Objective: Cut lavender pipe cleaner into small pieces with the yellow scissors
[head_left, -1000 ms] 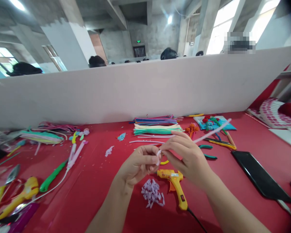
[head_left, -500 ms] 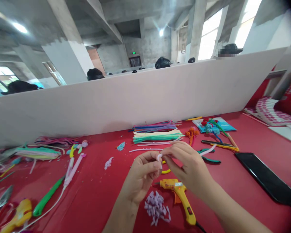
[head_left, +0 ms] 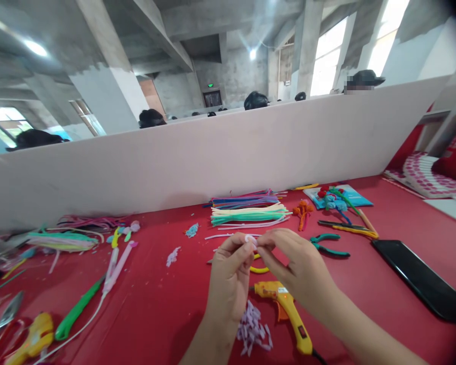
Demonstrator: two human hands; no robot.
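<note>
A pale pipe cleaner [head_left: 250,239] is bent into a small curl between my two hands. Thumb and index finger of my left hand [head_left: 231,276] pinch the curl from the left. From the other side, my right hand [head_left: 302,261] closes its fingertips on the same piece, and its fingers partly cover it. Below my hands lies a yellow glue gun [head_left: 289,304] with an orange trigger. A pile of short lilac pipe cleaner pieces [head_left: 253,327] lies beside it, partly behind my left wrist. Yellow-handled scissors [head_left: 259,270] show partly behind my fingers.
Bundled pipe cleaners [head_left: 249,215] lie toward the white partition [head_left: 213,157]. On the right are green-handled pliers [head_left: 330,252] and a black phone-like slab [head_left: 418,279]. A pink hair-straightener-like tool [head_left: 116,268], a green-handled tool [head_left: 78,309] and red-handled scissors [head_left: 7,324] sit left.
The pipe cleaner's loose end, which stuck out past my right hand, no longer shows there. The curl sits slightly higher, and my left hand has turned more upright.
</note>
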